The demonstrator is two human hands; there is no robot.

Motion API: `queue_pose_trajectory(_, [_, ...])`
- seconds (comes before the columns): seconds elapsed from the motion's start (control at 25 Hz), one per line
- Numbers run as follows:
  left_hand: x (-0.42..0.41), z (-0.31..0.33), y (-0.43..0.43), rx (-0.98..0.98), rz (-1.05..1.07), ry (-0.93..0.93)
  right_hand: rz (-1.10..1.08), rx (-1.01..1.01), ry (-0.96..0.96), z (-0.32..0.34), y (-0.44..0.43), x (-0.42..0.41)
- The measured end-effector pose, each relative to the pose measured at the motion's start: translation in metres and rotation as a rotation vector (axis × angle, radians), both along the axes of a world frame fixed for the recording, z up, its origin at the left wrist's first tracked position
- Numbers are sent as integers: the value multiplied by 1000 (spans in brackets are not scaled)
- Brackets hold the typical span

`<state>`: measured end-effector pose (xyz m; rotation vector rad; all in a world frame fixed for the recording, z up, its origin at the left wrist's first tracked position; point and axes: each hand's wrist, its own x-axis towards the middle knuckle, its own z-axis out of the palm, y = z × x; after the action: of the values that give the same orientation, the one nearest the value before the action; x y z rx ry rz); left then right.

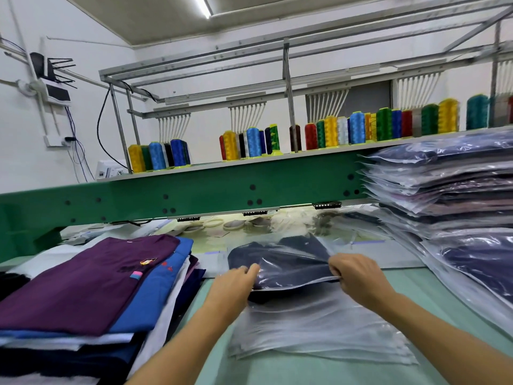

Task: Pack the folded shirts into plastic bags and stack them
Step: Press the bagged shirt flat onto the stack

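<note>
A folded navy shirt (280,257) lies mostly inside a clear plastic bag (294,269) in the middle of the table. My left hand (236,284) rests against the bag's open near edge on the left, fingers at the shirt. My right hand (358,276) pinches the bag's near edge on the right and lifts it. Under them lies a pile of empty clear bags (313,329). A stack of folded shirts (91,282), a purple one on top and a blue one beneath, sits at the left. A tall stack of bagged shirts (449,195) stands at the right.
A green embroidery machine beam (194,195) runs across behind the table, with thread cones (249,145) on the shelf above. Hoops and fabric scraps (236,223) lie under the beam. The pale green tabletop (433,295) shows between the bags and the right stack.
</note>
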<state>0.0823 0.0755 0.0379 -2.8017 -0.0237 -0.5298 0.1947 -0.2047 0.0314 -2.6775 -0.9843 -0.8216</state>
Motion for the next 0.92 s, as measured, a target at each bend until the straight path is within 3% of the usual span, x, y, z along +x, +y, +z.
queue_pose_trajectory(0.12, [2,4,-4,-116,-156,72,-13,-70,-48,-1,-15,-9])
queue_pose_trajectory(0.24, [-8,-9,-10,-321,-256,292,-48,-171,254,-29,-34,-11])
queue_pose_trajectory(0.32, [-11,-17,-12,-230,-222,246,-25,-74,371,-39,-42,-12])
queue_pose_trajectory(0.52, [-12,-18,-14,7,-65,79,-5,-31,207,-45,-48,-22])
queue_pose_trajectory(0.68, [-31,-21,-1,-221,-225,220,129,94,343,-58,-58,-28])
queue_pose_trajectory(0.8, [-44,-27,6,-223,-243,71,268,271,461,-58,-61,-30])
queue_pose_trajectory(0.92, [-46,-34,3,-192,-79,-85,320,303,522,-57,-58,-34])
